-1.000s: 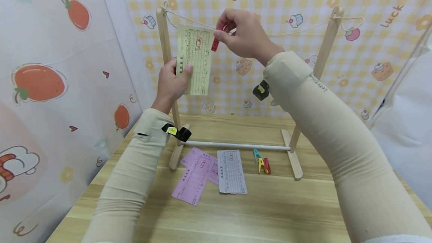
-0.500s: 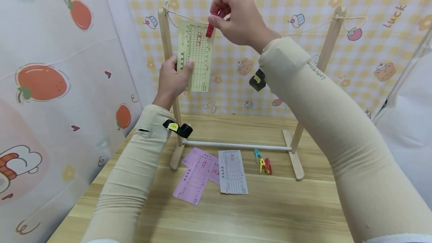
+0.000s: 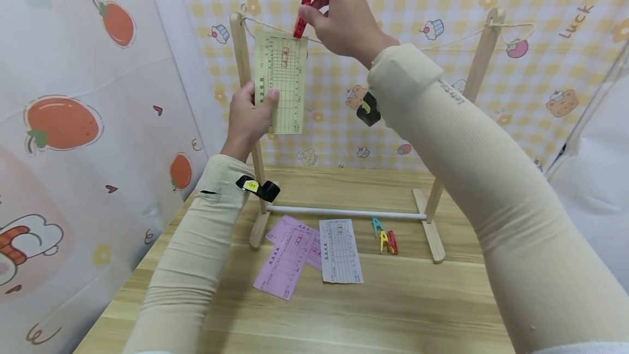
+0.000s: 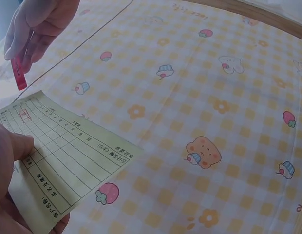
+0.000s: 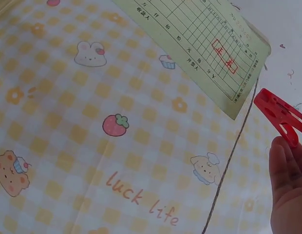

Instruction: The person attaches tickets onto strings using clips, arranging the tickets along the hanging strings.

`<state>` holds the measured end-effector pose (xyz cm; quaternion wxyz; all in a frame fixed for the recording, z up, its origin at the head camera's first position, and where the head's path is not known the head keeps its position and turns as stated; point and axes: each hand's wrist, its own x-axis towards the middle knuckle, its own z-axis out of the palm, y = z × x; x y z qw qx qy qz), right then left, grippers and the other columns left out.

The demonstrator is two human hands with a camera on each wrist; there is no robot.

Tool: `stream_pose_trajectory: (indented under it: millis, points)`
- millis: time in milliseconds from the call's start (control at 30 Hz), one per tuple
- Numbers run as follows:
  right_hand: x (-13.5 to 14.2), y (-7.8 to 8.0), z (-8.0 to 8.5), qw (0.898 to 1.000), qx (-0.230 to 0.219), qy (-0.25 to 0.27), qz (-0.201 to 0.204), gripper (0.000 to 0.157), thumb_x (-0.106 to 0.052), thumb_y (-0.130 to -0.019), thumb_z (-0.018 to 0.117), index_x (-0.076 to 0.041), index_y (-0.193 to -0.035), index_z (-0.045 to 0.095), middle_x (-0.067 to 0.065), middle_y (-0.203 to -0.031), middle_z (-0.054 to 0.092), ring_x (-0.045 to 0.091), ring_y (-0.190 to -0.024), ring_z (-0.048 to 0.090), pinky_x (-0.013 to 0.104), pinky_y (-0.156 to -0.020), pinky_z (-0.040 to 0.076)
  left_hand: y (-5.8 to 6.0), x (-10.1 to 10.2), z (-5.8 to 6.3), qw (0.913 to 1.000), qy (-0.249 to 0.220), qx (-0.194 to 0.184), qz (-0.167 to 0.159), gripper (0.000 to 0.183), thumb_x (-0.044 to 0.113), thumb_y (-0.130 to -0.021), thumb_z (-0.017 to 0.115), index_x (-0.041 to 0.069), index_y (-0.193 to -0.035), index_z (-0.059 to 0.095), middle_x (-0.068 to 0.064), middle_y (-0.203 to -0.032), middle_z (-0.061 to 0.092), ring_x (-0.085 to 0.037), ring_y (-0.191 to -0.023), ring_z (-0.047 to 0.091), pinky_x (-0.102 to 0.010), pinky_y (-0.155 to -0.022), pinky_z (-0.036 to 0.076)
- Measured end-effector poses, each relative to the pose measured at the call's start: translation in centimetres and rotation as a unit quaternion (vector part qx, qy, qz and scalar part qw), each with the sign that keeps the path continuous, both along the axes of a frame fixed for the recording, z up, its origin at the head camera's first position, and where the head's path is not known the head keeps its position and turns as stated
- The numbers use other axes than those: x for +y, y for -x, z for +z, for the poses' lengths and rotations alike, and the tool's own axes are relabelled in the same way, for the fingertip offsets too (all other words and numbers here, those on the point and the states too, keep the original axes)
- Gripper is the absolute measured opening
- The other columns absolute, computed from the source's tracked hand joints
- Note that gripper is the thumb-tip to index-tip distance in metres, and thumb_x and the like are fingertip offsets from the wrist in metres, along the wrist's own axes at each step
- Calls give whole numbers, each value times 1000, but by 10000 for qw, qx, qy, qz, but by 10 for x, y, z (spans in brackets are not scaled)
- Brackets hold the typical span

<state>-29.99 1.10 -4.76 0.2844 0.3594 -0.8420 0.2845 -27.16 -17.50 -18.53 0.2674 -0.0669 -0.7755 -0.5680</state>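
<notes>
My left hand (image 3: 249,113) holds a pale yellow receipt slip (image 3: 290,86) upright by its lower left side, thumb across the front. The slip's top edge is at the string (image 3: 422,49) tied between two wooden posts. Above the slip's top right corner, my right hand (image 3: 339,12) pinches a red clothespin (image 3: 301,22), its jaw end pointing down. In the right wrist view a small gap shows between the clothespin (image 5: 277,114) and the slip (image 5: 204,48). From the left wrist view, the clothespin (image 4: 18,73) also appears just beyond the slip's top edge (image 4: 41,95).
Pink slips (image 3: 282,261) overlap on the wooden table, beside a white slip (image 3: 341,250). To their right lie a blue clothespin (image 3: 377,226), a yellow one (image 3: 384,240) and a red one (image 3: 392,242). The left post (image 3: 241,51), right post (image 3: 484,64) and white crossbar (image 3: 344,212) form a stand.
My right hand has risen and shifted left with the red clothespin, from beside the slip to above its top right corner. My left hand and the slip have moved up only slightly.
</notes>
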Motion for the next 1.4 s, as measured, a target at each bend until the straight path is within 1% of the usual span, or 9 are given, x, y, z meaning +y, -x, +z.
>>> stream_pose_trajectory:
  millis: [167, 300, 433, 600, 800, 900, 1233, 1267, 1400]
  points:
    - [-3, 3, 1, 9994, -268, 227, -23, 23, -19, -100, 53, -8, -120, 53, 0, -119, 57, 5, -107, 58, 15, -90, 44, 1, -3, -2, 9999, -146, 3, -2, 28, 22, -97, 60, 2, -116, 60, -7, -94, 63, -16, -79, 63, -26, -66, 52]
    - [-7, 7, 0, 9974, -479, 524, 87, 19, -16, -99, 54, -8, -116, 53, 1, -118, 57, 7, -108, 59, 15, -93, 43, 1, -3, -2, 9998, -186, 27, 46, 29, 23, -96, 62, 1, -115, 58, -10, -95, 66, -17, -80, 65, -26, -67, 53]
    - [-10, 9, 0, 9928, -662, 956, 300, 11, -12, -98, 56, -9, -109, 53, 1, -111, 56, 10, -103, 61, 16, -93, 44, 0, -3, -1, 9998, -195, 8, 69, 30, 25, -96, 63, 2, -115, 59, -11, -97, 67, -18, -82, 66, -26, -68, 53]
    - [-13, 11, 3, 9890, -640, 1304, 296, 5, -10, -96, 58, -12, -98, 53, 0, -100, 56, 10, -90, 57, 16, -86, 45, -1, -3, 0, 9997, -242, 30, 80, 27, 23, -96, 63, 2, -113, 59, -9, -94, 66, -18, -81, 65, -26, -67, 52]
    - [-19, 11, 9, 9826, -777, 1669, 248, 20, -6, -95, 58, -14, -83, 45, -4, -93, 54, 8, -79, 49, 21, -77, 43, 0, -3, -1, 9996, -284, 35, 71, 26, 23, -96, 63, 3, -112, 58, -8, -94, 65, -17, -82, 64, -27, -68, 52]
    - [-23, 9, 12, 9814, -895, 1680, 236, 24, -3, -95, 58, -13, -79, 42, -3, -93, 54, 8, -82, 50, 20, -78, 43, -1, -3, -1, 9995, -301, 35, 60, 27, 23, -96, 62, 3, -113, 58, -8, -94, 64, -17, -83, 64, -27, -69, 52]
    - [-30, 8, 15, 9849, -1026, 1386, 118, 30, 0, -94, 58, -11, -75, 38, -1, -87, 53, 10, -96, 59, 17, -86, 44, -1, -3, -2, 9995, -314, 88, -11, 28, 23, -96, 62, 2, -113, 58, -9, -96, 65, -18, -84, 64, -27, -69, 52]
    - [-31, 8, 14, 9851, -1054, 1358, 107, 30, -1, -94, 58, -11, -75, 38, -1, -86, 52, 10, -98, 59, 18, -84, 46, -1, -2, -2, 9995, -313, 92, -16, 28, 23, -96, 62, 2, -113, 58, -9, -96, 65, -18, -84, 64, -27, -69, 52]
    - [-35, 9, 13, 9848, -1091, 1347, 133, 32, 0, -93, 59, -10, -73, 37, -1, -83, 54, 10, -99, 61, 20, -77, 43, -1, -2, -3, 9995, -300, 100, -44, 28, 24, -96, 62, 3, -114, 57, -9, -97, 64, -19, -84, 64, -27, -69, 52]
